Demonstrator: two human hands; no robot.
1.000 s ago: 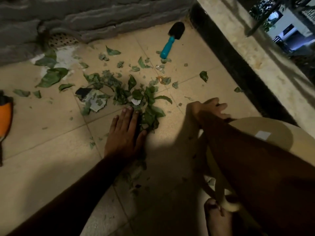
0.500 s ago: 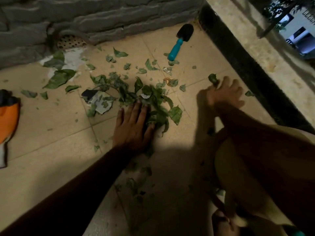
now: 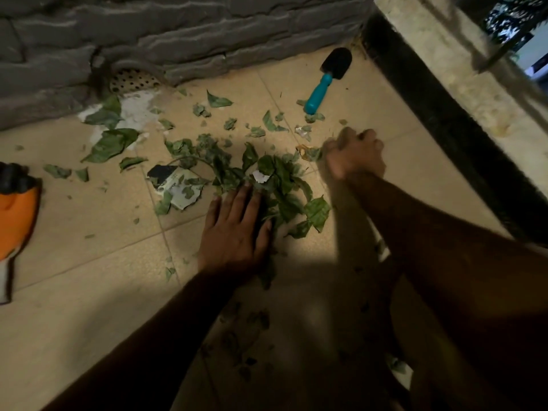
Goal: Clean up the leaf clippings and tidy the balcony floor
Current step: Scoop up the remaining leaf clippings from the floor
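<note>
- Left hand (image 3: 234,229): grip flat, fingers straight and close together. The palm presses on the near edge of the heap of green leaf clippings (image 3: 275,185), mid-scene on the beige tiled balcony floor (image 3: 89,256).
- Right hand (image 3: 355,155): motion-blurred, at the far right edge of the heap. The fingers look curled, but I cannot tell whether the grip encloses a leaf.
- Scatter outside the heap:
  - larger whole leaves (image 3: 111,143) lie far left, near the perforated round drain cover (image 3: 133,81);
  - small bits lie far right, beside the teal-handled black hand trowel (image 3: 326,81);
  - more fragments lie in shadow on the near side.
- A torn printed paper scrap (image 3: 178,188) touches the heap's left side, partly under the leaves.
- An orange and white object, possibly a glove (image 3: 14,215), lies at the left edge, well apart.
- Judgement: the step in hand is raking loose clippings into one heap.
- Method note:
  - hold the left hand still as a backstop;
  - sweep the right hand toward it, fingers low on the tile, so small bits do not slip under;
  - work from the outliers inward;
  - take the leaves by the drain early, before any drop through its holes;
  - lift only once the heap is compact.
</note>
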